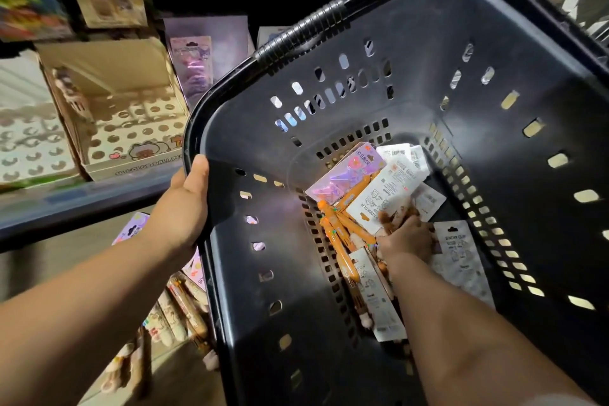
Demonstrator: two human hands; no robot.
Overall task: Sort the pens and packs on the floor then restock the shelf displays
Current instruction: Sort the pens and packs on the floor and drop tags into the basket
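Gripped the near rim of a tilted black perforated plastic basket with the left hand, thumb hooked over the edge. Reached the right hand down into the basket's bottom, among long orange pens, white binder-clip card packs and a pink holographic pack. Fingers blurred in the pile; could not tell whether closed on anything. Left more beige pens lying on the floor beside the basket, below a holed cardboard display box.
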